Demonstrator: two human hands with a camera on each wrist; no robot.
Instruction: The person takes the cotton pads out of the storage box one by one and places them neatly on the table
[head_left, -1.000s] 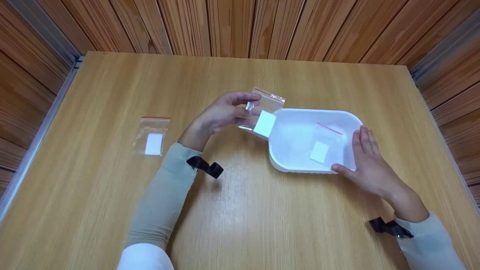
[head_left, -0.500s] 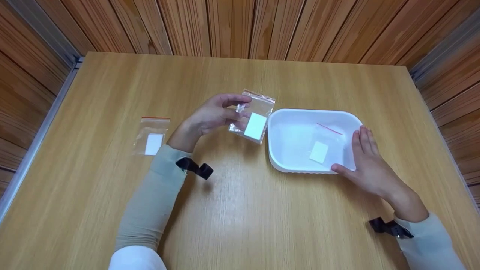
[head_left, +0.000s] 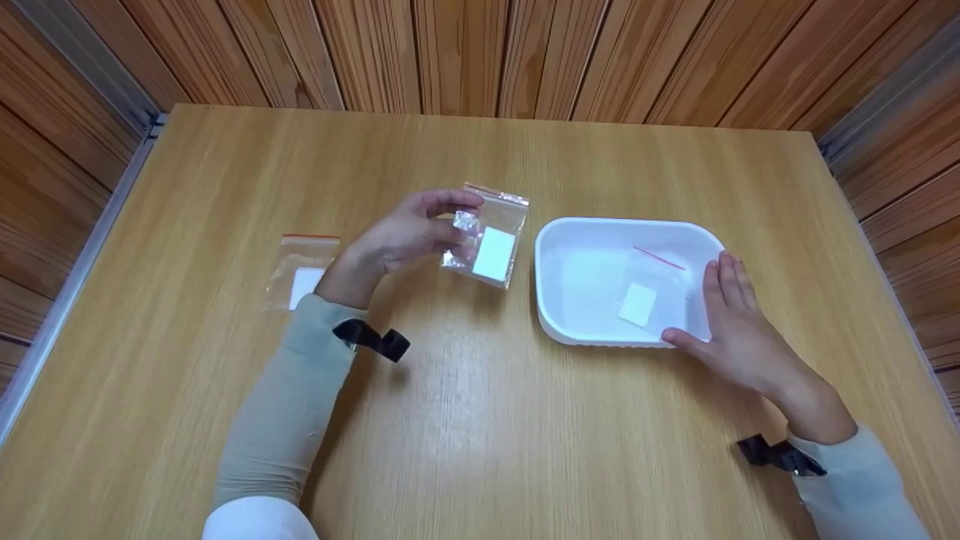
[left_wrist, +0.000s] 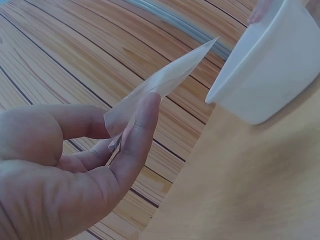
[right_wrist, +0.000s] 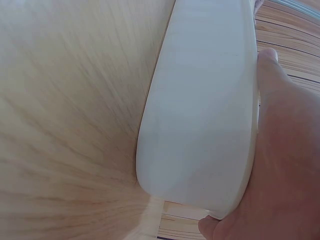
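Note:
In the head view my left hand [head_left: 397, 234] pinches a small clear zip bag [head_left: 504, 215] by its left side, above the table. A white rectangle [head_left: 493, 253] shows inside the bag. The left wrist view has the bag [left_wrist: 162, 80] nearly edge-on between thumb and fingers. My right hand [head_left: 746, 337] rests on the right rim of a white plastic basin [head_left: 546, 300], fingers fairly straight. From the right wrist, the basin's outer wall [right_wrist: 200, 105] fills the middle. Inside the basin lies a similar bag with a red strip [head_left: 660, 258] and a white rectangle [head_left: 637, 304].
Another zip bag [head_left: 300, 255] with a white rectangle lies on the wooden table [head_left: 465, 420] at the left, partly hidden by my left wrist. Wood-plank walls [head_left: 461, 56] stand behind and at both sides of the table.
My left hand has carried its bag leftward, from over the basin's left rim to a spot clear of it. The right hand and basin have stayed put.

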